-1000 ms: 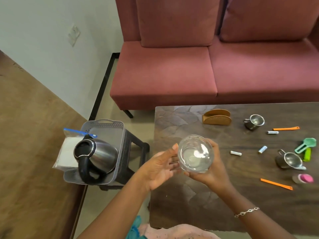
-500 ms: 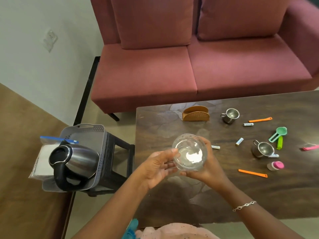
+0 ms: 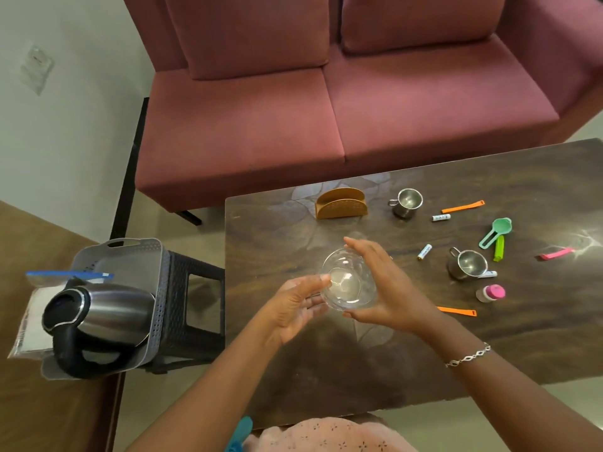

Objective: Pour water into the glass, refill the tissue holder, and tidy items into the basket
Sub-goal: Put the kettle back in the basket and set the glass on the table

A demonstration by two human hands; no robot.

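Observation:
A clear, empty glass (image 3: 347,282) sits low over the dark wooden table (image 3: 293,363), seen from above. My left hand (image 3: 297,305) touches its left side with the fingertips. My right hand (image 3: 388,288) cups its right side, fingers stretched along the wall. A steel kettle (image 3: 98,318) with a black handle lies in the grey basket (image 3: 143,256) on a stool to the left. A zip bag of white tissues (image 3: 32,321) rests against the basket. The empty brown tissue holder (image 3: 341,203) stands at the table's far edge.
Scattered on the right half of the table are two steel cups (image 3: 406,202) (image 3: 468,264), batteries (image 3: 424,251), orange strips (image 3: 456,310), a green scoop (image 3: 496,231), a pink clip (image 3: 556,254) and a pink-capped bottle (image 3: 491,293). A red sofa (image 3: 326,109) stands behind.
The glass has come lower and turned upright between my hands. My right fingers have straightened along its side. The view has swung to the right.

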